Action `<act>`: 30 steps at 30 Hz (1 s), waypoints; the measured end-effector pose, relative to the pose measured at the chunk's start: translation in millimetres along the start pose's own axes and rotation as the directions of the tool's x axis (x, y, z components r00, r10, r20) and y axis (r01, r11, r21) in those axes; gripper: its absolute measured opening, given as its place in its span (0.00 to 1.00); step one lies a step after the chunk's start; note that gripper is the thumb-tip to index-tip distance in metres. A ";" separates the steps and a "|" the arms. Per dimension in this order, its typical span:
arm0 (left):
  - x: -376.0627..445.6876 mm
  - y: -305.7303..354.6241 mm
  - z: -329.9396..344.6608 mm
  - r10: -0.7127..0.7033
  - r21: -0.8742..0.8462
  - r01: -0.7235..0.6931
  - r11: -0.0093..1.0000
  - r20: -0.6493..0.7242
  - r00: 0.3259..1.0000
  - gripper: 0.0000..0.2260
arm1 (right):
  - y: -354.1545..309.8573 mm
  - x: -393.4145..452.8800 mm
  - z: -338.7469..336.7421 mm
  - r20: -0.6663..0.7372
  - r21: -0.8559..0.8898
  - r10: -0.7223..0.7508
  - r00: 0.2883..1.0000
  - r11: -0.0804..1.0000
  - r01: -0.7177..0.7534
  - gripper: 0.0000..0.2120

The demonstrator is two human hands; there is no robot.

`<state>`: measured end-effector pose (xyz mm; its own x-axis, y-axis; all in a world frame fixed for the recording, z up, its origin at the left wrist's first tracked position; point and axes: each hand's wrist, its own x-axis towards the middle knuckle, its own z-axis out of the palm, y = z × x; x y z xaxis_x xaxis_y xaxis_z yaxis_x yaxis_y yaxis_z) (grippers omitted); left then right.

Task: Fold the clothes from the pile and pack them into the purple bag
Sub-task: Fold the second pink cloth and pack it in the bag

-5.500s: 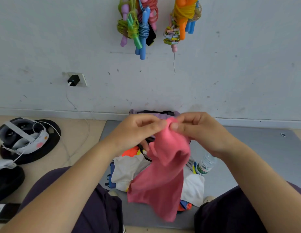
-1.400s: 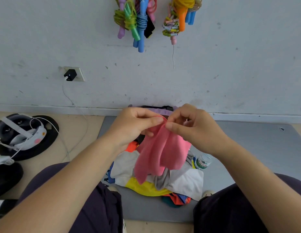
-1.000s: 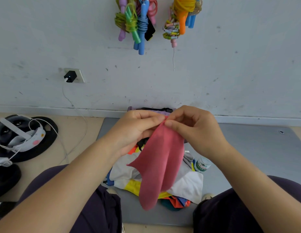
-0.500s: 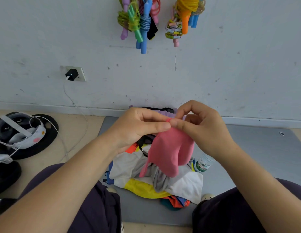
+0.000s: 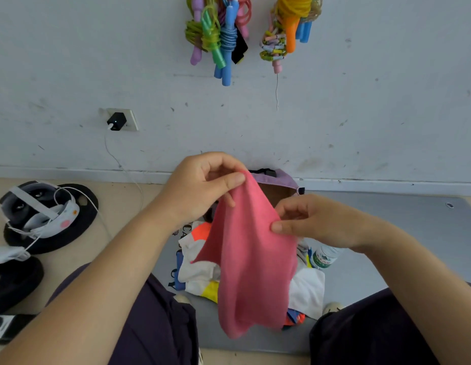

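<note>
A pink cloth (image 5: 251,262) hangs in the air over the pile of clothes (image 5: 200,270). My left hand (image 5: 202,185) pinches its top corner between thumb and fingers. My right hand (image 5: 316,222) pinches its right edge lower down. The pile, white, yellow and orange, lies on the grey mat (image 5: 402,233) between my knees, partly hidden by the cloth. The purple bag (image 5: 276,179) stands against the wall behind my hands; only its rim shows.
A small water bottle (image 5: 324,256) lies right of the pile. A headset with a white cable (image 5: 42,209) sits on a black disc at the left. Jump ropes (image 5: 221,35) hang on the wall above. A charger (image 5: 117,121) is plugged into the socket.
My hands have moved apart: the right hand slid down along the cloth's right edge, and the pink cloth now hangs longer and more spread out.
</note>
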<state>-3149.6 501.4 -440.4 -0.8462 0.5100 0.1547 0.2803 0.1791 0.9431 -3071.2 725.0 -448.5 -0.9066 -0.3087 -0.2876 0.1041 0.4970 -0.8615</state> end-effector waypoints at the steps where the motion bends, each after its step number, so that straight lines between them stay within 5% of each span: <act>1: 0.7 -1.4 -4.8 -0.021 0.029 0.021 0.999 0.010 1.000 0.06 | 1.1 -0.1 -1.9 -0.063 -0.022 0.003 0.998 1.000 -0.004 0.05; 6: -3.3 -8.9 -10.1 -0.111 0.255 0.078 0.964 0.115 0.987 0.07 | -0.9 -1.7 -4.8 -0.398 -0.080 -0.123 0.909 0.992 0.099 0.05; 12: -1.1 -11.7 9.2 0.048 0.230 -0.045 0.972 -0.009 0.999 0.04 | -5.1 -1.4 0.8 -0.452 -0.080 -0.225 0.863 0.974 0.213 0.07; 16: 4.3 -12.2 -4.9 0.113 0.139 -0.087 0.986 -0.191 0.975 0.04 | 5.9 -3.7 -13.5 -0.362 -0.255 -0.126 0.923 0.966 0.032 0.10; 19: 8.4 -18.5 -18.1 0.092 0.176 -0.042 0.984 -0.286 0.954 0.02 | 17.5 -5.9 -28.2 -0.434 -0.402 -0.091 0.896 0.910 -0.102 0.07; 24: 13.6 -33.8 -26.5 -0.022 0.375 0.087 0.923 -0.174 0.984 0.05 | 26.8 -10.2 -45.4 -0.558 -0.457 -0.153 0.815 0.877 -0.149 0.05; 30: 16.7 -36.0 -24.0 -0.078 0.322 0.135 0.937 -0.184 0.980 0.02 | 29.3 -11.0 -49.9 -0.599 -0.489 -0.220 0.770 0.862 -0.134 0.04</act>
<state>-3184.7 483.3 -464.7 -0.9343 0.3312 0.1318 0.2941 0.5074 0.8100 -3078.6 783.5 -449.7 -0.9658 0.1388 0.2188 0.0113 0.8661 -0.4997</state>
